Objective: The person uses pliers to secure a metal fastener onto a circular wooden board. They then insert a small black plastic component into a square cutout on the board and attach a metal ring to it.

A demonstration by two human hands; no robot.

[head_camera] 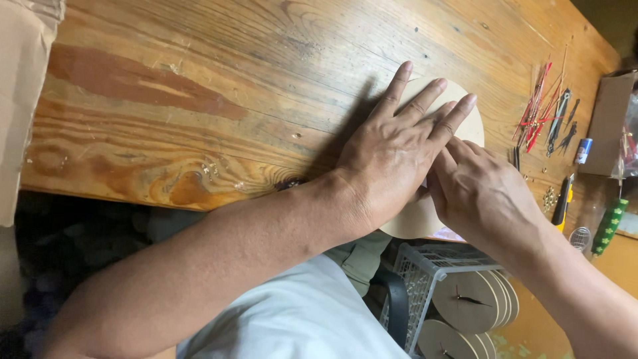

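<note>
The wooden disc [457, 110] is pressed flat on the table [199, 80] by the open left hand [392, 159]; the right hand [482, 193] works at its centre, grip hidden. Steady downward pressure is judged necessary next.

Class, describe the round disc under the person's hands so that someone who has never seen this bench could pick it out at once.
Start at the long varnished wooden table and go to its near edge, where both hands meet. The pale round disc lies flat there, under the left hand and touched by the right hand. Unlike the similar discs standing on edge in the grey basket below, it lies alone on the tabletop.
</note>
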